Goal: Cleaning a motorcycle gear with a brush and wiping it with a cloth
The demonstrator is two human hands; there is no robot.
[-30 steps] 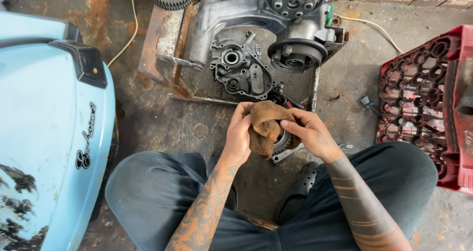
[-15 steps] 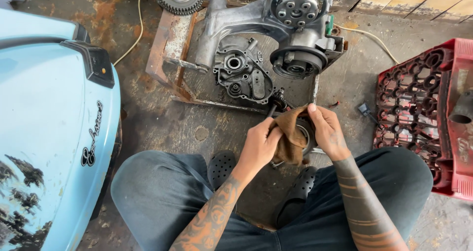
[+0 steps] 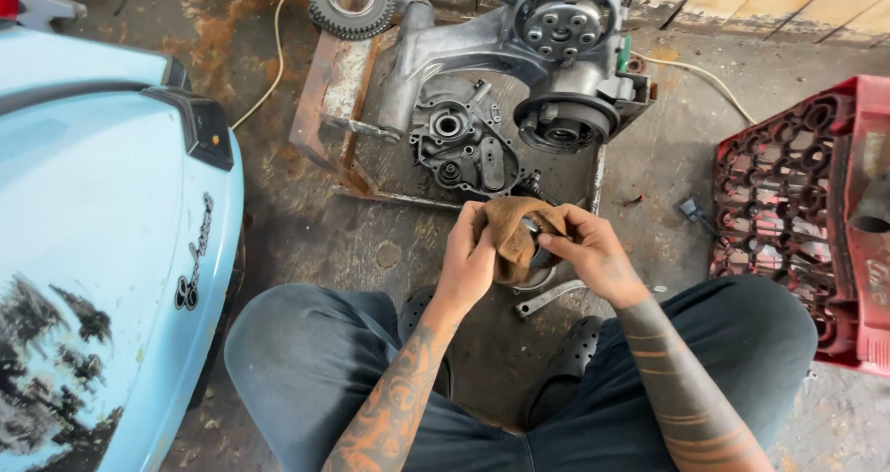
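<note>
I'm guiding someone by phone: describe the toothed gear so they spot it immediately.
Start at the big grey engine casing on the rusty metal frame at the top of the view. The toothed gear lies at its upper left corner. It is the only dark ring with teeth around the rim.

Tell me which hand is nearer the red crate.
Right. The right hand grips the brown rag on the side toward the red crate, though floor separates them. The left hand holds the rag's far side, farther from the crate.
</note>
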